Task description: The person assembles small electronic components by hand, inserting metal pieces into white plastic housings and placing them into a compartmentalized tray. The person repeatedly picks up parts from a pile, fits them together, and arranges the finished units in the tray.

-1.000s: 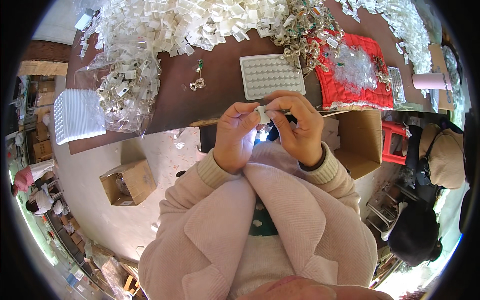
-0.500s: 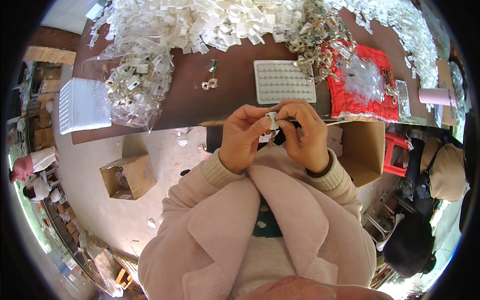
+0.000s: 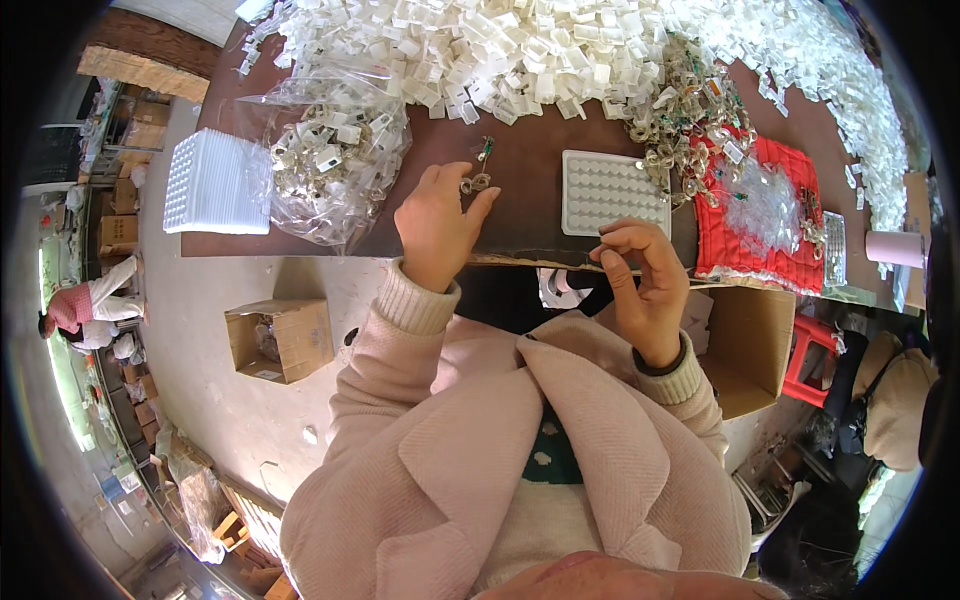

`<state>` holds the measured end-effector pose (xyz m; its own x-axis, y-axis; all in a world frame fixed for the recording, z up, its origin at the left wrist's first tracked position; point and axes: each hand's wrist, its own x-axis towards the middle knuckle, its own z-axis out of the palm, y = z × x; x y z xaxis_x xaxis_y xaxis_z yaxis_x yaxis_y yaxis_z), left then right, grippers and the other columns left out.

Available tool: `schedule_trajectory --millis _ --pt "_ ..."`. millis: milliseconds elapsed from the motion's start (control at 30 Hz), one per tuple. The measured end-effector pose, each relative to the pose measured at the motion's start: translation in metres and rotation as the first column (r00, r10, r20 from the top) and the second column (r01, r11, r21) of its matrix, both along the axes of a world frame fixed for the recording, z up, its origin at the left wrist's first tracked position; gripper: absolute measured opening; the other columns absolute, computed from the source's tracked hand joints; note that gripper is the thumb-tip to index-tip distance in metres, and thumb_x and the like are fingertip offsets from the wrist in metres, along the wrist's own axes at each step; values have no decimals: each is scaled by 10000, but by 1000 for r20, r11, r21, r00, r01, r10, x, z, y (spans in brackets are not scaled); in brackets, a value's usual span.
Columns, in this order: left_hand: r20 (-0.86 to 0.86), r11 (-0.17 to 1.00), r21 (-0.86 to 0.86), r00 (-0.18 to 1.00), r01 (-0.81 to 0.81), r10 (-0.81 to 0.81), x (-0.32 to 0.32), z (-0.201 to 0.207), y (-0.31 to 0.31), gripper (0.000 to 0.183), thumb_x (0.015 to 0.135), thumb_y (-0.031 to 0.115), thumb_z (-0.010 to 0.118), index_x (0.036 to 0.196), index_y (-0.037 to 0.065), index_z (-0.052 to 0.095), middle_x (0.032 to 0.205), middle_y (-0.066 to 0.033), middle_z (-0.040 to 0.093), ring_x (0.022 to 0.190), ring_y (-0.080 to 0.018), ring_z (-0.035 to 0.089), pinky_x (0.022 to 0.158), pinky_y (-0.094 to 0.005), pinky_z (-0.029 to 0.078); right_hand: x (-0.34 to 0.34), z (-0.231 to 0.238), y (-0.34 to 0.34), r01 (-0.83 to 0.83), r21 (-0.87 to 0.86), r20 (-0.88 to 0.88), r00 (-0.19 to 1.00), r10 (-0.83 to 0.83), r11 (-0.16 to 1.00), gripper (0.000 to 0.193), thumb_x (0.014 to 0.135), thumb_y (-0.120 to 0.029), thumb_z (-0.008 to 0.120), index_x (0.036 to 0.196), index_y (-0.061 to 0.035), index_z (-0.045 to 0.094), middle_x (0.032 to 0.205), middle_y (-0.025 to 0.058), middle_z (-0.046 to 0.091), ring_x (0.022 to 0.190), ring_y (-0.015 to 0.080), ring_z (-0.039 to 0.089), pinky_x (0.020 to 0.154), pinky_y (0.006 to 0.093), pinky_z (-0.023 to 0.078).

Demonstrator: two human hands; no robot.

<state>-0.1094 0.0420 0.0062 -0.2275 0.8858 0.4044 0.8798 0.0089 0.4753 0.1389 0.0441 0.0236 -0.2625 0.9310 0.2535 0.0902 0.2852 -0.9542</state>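
My left hand [image 3: 438,225] reaches over the table's front part, thumb and forefinger apart. Between and just beyond their tips lies a small part with round metallic pieces [image 3: 478,184], wired to a green bit; I cannot tell if the fingers touch it. My right hand [image 3: 648,290] hangs at the table edge, fingers curled and thumb drawn to the forefinger. Anything in that pinch is too small to make out. Nearest to it is a white tray [image 3: 612,195] with rows of small hollows. The small white piece held earlier no longer shows in either hand.
White plastic housings [image 3: 520,55] are heaped along the back. A clear bag of assembled parts [image 3: 335,165] and stacked white trays [image 3: 212,185] stand left. Tangled wired parts [image 3: 690,120] and a red cloth [image 3: 735,245] lie right. Cardboard boxes [image 3: 305,340] sit below.
My hands have come apart from the small white piece they held together. The left has moved left and forward to the wired part; the right has moved slightly right. The view has shifted.
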Motion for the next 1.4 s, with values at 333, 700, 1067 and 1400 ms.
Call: schedule_trajectory --millis 333,700,1067,1400 --pt "694 989 17 710 149 -119 36 23 -26 203 792 7 778 988 19 728 707 3 542 617 -58 467 556 -221 389 -20 3 6 -122 -352 -291 956 15 928 363 975 -60 622 1307 22 498 1244 137 635 1096 199 635 954 302 482" --pt "838 923 105 467 370 -283 62 35 -44 190 817 21 774 993 -1 705 802 25 571 709 -36 482 625 -185 387 -15 16 6 -21 252 43 999 11 967 269 849 14 731 1094 -21 626 944 76 703 861 224 669 817 338 533" --pt "968 933 -26 241 359 -66 56 37 -46 101 919 28 706 998 -34 714 886 -22 704 790 -48 593 714 -188 476 -12 25 4 -34 614 232 963 -139 788 430 761 19 782 1163 -14 633 983 61 742 755 202 665 787 350 506" --pt "956 927 43 255 374 -147 54 30 -46 92 925 21 693 991 -37 715 899 -35 710 808 -59 609 733 -194 482 -12 18 4 -103 619 279 955 -96 779 458 800 8 763 1233 -12 615 1023 59 745 757 170 677 847 360 521"
